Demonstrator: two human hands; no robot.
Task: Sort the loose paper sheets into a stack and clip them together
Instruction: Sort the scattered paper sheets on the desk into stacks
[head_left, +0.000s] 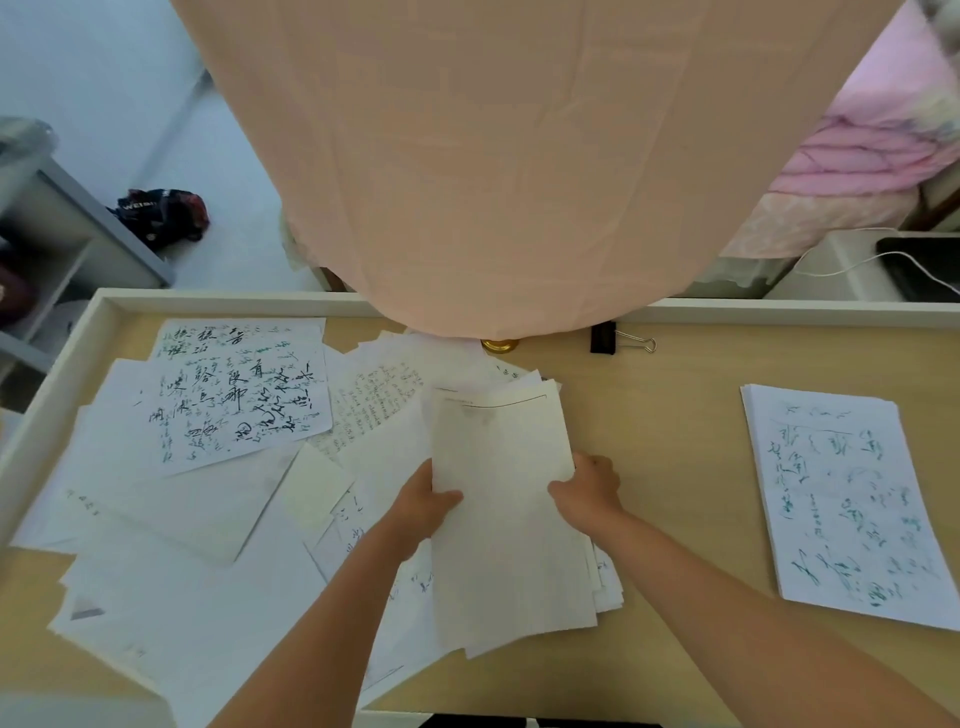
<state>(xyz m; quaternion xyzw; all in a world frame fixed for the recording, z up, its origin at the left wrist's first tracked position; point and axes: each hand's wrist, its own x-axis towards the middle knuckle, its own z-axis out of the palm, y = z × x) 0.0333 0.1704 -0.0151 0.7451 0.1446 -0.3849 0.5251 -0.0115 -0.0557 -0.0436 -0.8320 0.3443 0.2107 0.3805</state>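
While the left grip (423, 506) pinches the left edge of a bundle of sheets (504, 525), thumb on top, the right grip (589, 491) clasps the right edge, thumb on top and fingers hidden behind. The bundle sits mid-desk (675, 447), its edges uneven. The top sheet is near blank, with a thin printed line at its head. Can't tell if the lower end touches the papers below. Loose sheets (171, 525) are fanned over the left half, overlapping, and a handwritten sheet (239, 400) with big black characters lies on top at the far side. A neat stack (841, 499) with green-blue writing lies well apart at right. A black binder clip (605, 338) is at the far edge, near a brass-coloured round thing (500, 345) half hidden under hanging peach cloth (519, 156). Pink bedding (872, 145) is top right.
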